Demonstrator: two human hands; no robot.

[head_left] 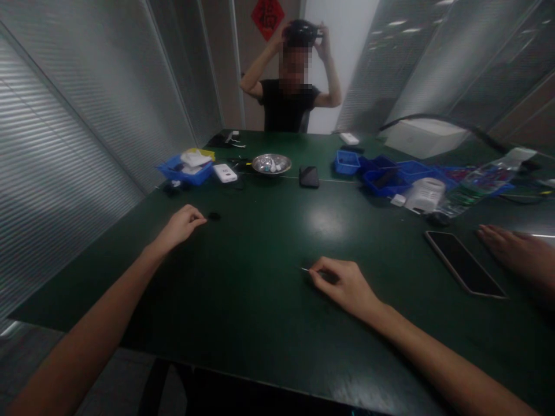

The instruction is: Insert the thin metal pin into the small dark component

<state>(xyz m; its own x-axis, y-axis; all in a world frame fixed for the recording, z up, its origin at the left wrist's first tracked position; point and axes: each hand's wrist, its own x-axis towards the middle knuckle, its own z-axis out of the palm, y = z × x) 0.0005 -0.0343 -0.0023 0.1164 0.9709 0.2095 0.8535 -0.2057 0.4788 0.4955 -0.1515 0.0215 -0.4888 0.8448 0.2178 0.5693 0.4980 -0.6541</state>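
My left hand is above the left part of the table, thumb and fingertips pressed together. What it pinches, if anything, is too small to make out. Just right of those fingertips lies a small dark round thing on the tabletop. My right hand is low over the middle of the table, thumb and index finger closed on a thin, pale, needle-like piece. This piece points left from the fingertips; its other end is hidden between them.
Across the green table a person holds a dark headset overhead. A metal bowl, a phone and blue trays stand farther back. To the right are a large phone, a plastic bottle and another person's hand.
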